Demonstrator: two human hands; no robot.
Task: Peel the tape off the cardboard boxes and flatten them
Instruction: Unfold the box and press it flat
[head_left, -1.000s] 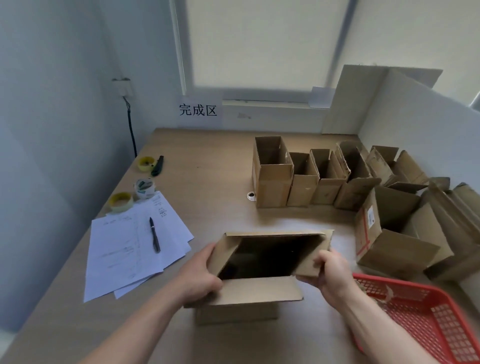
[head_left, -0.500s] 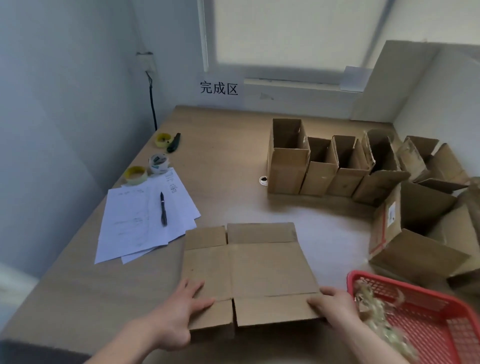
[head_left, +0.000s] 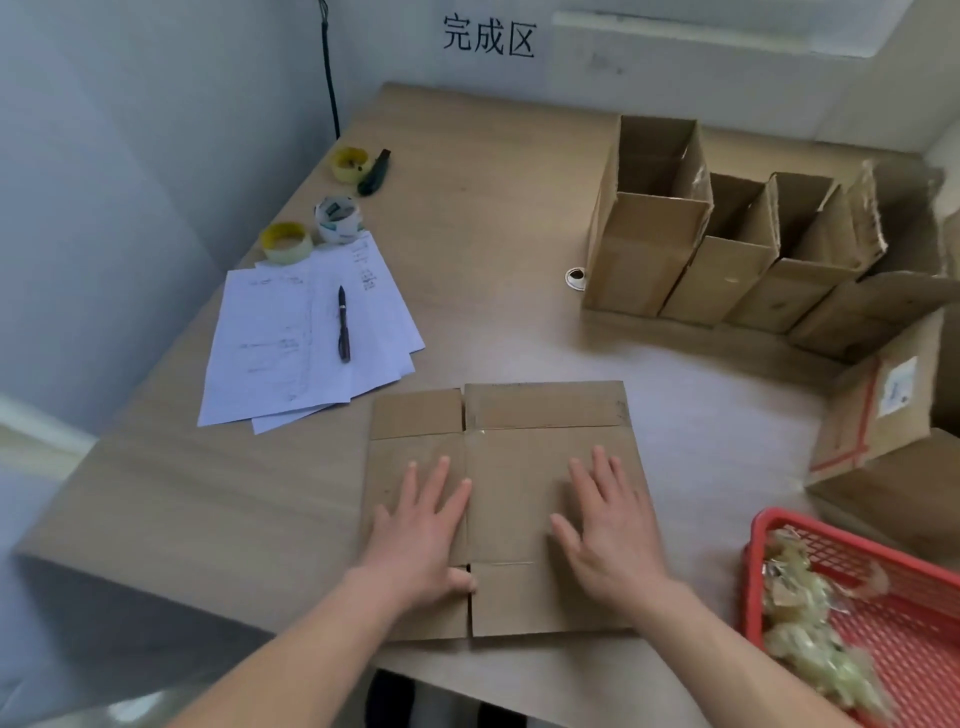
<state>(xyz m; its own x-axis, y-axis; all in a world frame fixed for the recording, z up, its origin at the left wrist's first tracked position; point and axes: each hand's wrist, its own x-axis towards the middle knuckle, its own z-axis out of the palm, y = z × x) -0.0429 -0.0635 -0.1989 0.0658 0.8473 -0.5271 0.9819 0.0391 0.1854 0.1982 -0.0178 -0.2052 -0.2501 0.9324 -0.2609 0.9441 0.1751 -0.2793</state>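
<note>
A flattened cardboard box lies on the table near the front edge, its flaps spread out. My left hand presses flat on its left panel with fingers spread. My right hand presses flat on the right panel, palm down. A row of upright open boxes stands at the back right. A larger box with red tape and a white label lies on its side at the right.
A red basket with crumpled peeled tape sits at the front right. White papers with a pen lie at the left, and behind them tape rolls and a cutter.
The box, held open between both hands a second ago, now lies flat. Both hands have slid from its near edge onto the middle panels and press down.
</note>
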